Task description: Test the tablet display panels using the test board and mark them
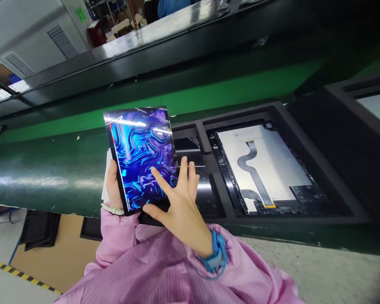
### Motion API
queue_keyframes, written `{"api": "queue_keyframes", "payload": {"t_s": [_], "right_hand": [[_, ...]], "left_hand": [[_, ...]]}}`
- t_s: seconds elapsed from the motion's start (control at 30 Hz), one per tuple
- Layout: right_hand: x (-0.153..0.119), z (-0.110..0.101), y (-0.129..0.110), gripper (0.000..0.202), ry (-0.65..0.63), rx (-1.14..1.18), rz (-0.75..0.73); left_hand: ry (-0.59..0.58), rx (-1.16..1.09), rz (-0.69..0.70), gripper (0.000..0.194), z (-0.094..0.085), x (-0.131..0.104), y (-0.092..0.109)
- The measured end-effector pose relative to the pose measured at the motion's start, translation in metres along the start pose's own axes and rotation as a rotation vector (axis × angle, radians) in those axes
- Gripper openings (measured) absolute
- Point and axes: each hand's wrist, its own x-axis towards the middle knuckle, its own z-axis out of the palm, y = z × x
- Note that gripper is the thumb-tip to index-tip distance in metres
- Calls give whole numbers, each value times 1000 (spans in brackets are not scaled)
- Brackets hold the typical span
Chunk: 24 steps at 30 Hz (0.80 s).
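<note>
Pink smock (164, 274) nearest, lit tablet (142, 147) held up just beyond it.
Left hand (114, 188) holds the tablet by its left edge, its far fingers hidden; right hand (183, 202) spreads its fingers wide over the screen's lower right, contact hard to tell. To the right, a black tray (205, 145) on the green surface (50, 169) holds a pale-backed panel (277, 162) with a grey ribbon cable (256, 177).
</note>
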Motion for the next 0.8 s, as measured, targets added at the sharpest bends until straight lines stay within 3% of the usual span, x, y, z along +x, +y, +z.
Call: {"api": "queue_keyframes", "payload": {"t_s": [0.13,0.37,0.57,0.7,0.8], "right_hand": [[-8,-12,-3,95,9,-26,-97],[-7,-18,15,78,200,-117,55],[-4,-31,23,68,124,-273,-133],[10,-53,9,81,160,-264,-257],[40,-56,-5,92,17,-302,-333]], "left_hand": [[-18,2,-8,73,2,7,-12],[-42,-113,7,69,-3,16,-33],[-74,-196,-101,72,-3,16,-38],[-42,-328,-171,73,-1,13,-37],[-71,-308,-110,71,4,10,-36]]}}
